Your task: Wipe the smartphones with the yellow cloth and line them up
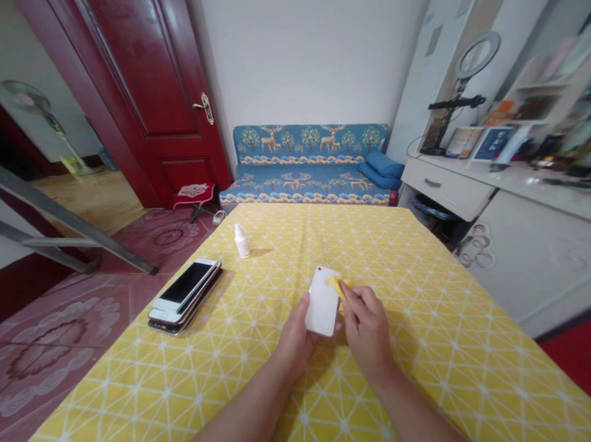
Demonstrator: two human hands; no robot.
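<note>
My left hand grips a white phone by its lower edge, back side up, tilted above the yellow patterned tablecloth. My right hand pinches a small yellow cloth against the phone's upper right part. A stack of phones lies at the table's left edge, the top one white-rimmed with a dark screen. A small white bottle stands upright farther back, left of centre.
Beyond the table stands a blue patterned sofa with blue cushions. A dark red door is at the back left. A white desk with a ring light and shelves runs along the right. A metal ladder leans at left.
</note>
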